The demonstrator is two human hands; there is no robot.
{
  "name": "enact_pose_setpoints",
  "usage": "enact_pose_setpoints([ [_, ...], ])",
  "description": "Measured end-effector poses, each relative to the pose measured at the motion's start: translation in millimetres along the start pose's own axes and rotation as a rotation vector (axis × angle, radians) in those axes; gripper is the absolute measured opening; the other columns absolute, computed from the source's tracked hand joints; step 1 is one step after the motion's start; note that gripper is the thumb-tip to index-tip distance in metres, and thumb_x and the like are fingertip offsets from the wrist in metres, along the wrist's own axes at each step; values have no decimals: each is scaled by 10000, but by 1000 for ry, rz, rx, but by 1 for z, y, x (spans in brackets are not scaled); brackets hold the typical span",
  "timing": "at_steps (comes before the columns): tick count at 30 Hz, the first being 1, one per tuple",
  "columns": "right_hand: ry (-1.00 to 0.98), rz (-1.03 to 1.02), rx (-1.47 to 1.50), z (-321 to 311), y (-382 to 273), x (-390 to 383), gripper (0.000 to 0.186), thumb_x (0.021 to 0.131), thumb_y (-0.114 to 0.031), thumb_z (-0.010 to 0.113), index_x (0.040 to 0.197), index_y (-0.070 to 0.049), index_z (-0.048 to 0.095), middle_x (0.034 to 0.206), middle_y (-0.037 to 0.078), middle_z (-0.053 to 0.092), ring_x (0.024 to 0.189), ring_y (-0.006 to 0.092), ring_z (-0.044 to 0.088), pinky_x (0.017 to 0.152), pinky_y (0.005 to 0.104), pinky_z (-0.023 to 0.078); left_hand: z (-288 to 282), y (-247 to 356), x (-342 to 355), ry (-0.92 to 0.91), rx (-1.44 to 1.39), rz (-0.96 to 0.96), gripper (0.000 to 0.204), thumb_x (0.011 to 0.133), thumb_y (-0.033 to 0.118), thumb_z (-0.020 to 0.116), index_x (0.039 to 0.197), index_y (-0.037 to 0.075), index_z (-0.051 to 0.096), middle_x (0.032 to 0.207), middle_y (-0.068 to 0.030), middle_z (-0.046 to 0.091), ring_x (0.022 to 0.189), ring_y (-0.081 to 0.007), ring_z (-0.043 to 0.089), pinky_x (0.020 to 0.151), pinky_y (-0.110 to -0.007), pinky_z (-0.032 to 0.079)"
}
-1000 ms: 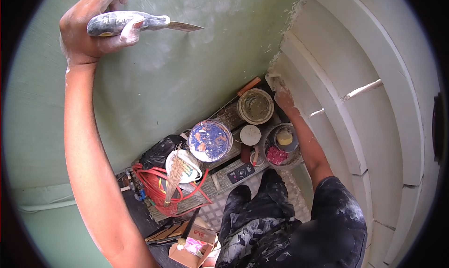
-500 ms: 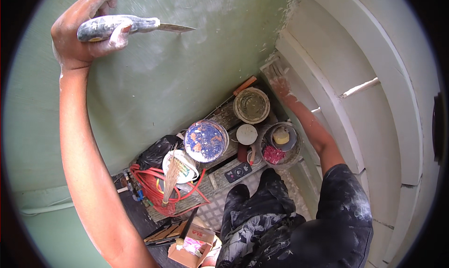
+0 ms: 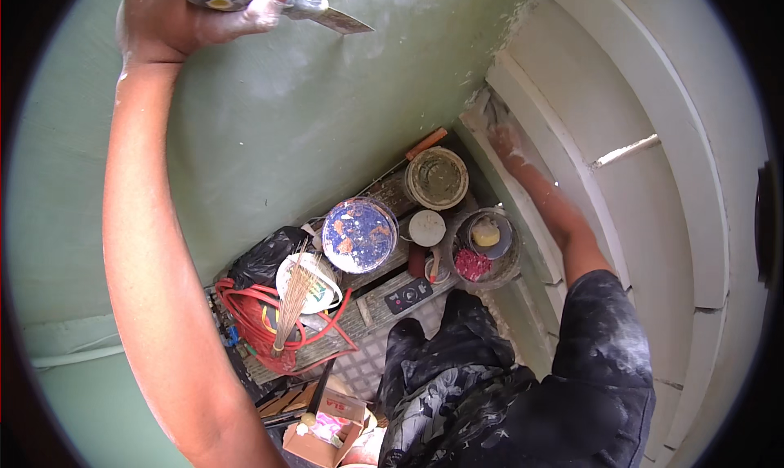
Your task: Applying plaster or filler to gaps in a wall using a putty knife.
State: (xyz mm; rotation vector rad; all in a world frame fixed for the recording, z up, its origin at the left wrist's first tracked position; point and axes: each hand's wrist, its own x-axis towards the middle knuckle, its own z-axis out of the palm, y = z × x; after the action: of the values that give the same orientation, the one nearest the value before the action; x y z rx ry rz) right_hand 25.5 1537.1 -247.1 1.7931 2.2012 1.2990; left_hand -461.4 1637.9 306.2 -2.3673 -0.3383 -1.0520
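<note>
High at the left, my left hand (image 3: 167, 23), dusted with white, is closed round the handle of a putty knife (image 3: 282, 5). Its metal blade points right and stands close to the green wall (image 3: 269, 125); whether it touches cannot be made out. On the far right side, my right hand (image 3: 502, 133) reaches to a pale stepped moulding (image 3: 535, 113), near the corner where it meets the wall. The fingers there look stretched out along a ledge, partly in shade and small, and I see no tool in them.
Below, a worn plank bench (image 3: 380, 292) bears a blue paint-spattered bucket lid (image 3: 359, 235), a round tub (image 3: 437, 178), a bucket with a sponge (image 3: 486, 236), a red hose (image 3: 237, 309) and a bundle of thin sticks (image 3: 298, 300). An opened cardboard box (image 3: 314, 447) stands nearest me.
My left hand has moved up and to the right with the putty knife, and its blade tilts further downward. My right hand has shifted slightly along the moulding, its fingers now less spread.
</note>
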Motion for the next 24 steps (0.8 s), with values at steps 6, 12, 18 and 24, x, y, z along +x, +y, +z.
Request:
enact_pose_setpoints([
  [6,-206,93,56,0,18,6,210,873,-302,584,1017,-153,612,941,90,594,887,287,578,788,425,479,-1,2,3,11,-8,0,609,598,661,632,615,71,484,557,-66,466,477,-228,536,452,-331,399],
  [12,-419,62,208,10,-5,25,194,861,-282,590,986,-138,627,1008,72,602,937,286,573,817,456,460,-1,-3,2,-4,27,35,665,603,707,631,600,60,480,549,-58,454,472,-213,532,445,-325,384],
  [18,81,38,197,36,11,-14,192,832,-199,572,992,-121,646,1085,53,633,1061,334,564,940,522,415,2,2,6,-4,14,21,720,609,747,618,587,42,475,543,-63,453,469,-204,530,439,-320,377],
  [24,-523,-78,533,7,-8,30,187,871,-185,548,1032,-124,621,1103,65,629,1055,292,569,957,458,421,-1,-4,-1,-25,6,55,731,653,773,581,583,52,484,540,-59,470,470,-205,539,441,-324,382],
])
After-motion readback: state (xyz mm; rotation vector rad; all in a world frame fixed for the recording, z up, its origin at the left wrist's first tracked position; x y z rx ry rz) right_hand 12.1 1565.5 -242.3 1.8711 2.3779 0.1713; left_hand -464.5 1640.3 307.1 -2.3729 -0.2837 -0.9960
